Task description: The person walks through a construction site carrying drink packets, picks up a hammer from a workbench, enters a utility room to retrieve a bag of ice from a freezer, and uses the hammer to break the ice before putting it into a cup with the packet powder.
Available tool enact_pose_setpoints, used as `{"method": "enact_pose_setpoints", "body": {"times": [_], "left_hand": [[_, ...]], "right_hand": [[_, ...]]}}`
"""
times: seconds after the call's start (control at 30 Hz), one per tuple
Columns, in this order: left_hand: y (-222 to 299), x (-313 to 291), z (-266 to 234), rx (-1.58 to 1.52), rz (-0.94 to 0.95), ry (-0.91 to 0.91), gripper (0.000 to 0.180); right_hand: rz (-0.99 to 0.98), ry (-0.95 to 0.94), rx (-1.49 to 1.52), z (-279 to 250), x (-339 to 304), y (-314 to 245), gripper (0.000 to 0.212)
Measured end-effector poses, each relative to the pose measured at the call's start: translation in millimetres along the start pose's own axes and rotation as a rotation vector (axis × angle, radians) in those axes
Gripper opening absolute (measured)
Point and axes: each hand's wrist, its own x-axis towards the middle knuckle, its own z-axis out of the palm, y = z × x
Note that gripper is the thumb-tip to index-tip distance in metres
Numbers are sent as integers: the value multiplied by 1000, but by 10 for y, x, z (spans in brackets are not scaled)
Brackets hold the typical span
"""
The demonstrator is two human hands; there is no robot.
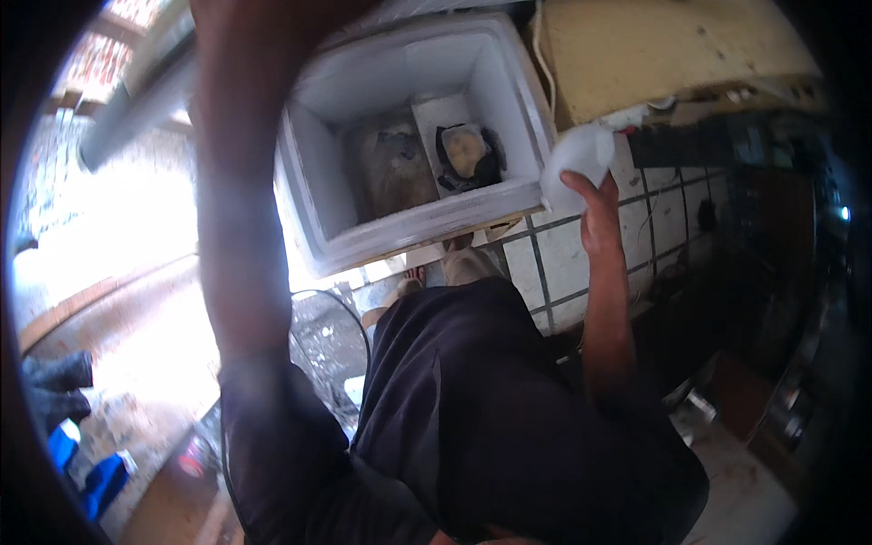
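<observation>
Freezer [418,225] sits open in the head view, black bag [491,166] inside. Right hand [599,207] has thumb and fingers gripping some white thing [579,156] just beside its near right corner. Left hand [277,25]'s a blur up top, can't tell its fingers.

The floor [554,259] is laid with pale square tiles divided by dark, straight joints, and its right edge fades into deep shadow. A broad yellowish panel [672,50] stands at its far edge. On the left, strong daylight bleaches a pale surface [136,213], crossed by a brown strip [109,289]. Reddish brickwork [95,59] shows beyond; a small light [845,213] glows in the dark on the right.
</observation>
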Motion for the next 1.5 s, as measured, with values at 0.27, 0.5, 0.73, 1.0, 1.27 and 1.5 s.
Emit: {"method": "enact_pose_setpoints", "body": {"times": [0.27,0.5,0.73,1.0,1.27,1.5], "left_hand": [[338,-1921,338,-268,19,-458,39],[266,-2952,1187,-404,114,-676,40],[90,-3367,1817,-391,194,-895,58],[-342,-3578,2685,-282,474,-871,57],[1730,-4158,1378,-838,476,-1019,71],[3828,-5940,369,-1522,76,-1723,80]], "right_hand": [[9,400,158,-315,-1877,352,70],[-17,425,413,-188,-2673,419,65],[-20,527,376,-250,-3275,394,73],[-214,624,368,-539,-3933,692,89],[-292,858,160,-1174,-4965,1168,85],[-179,1167,-149,-1643,-5989,1416,93]]}}
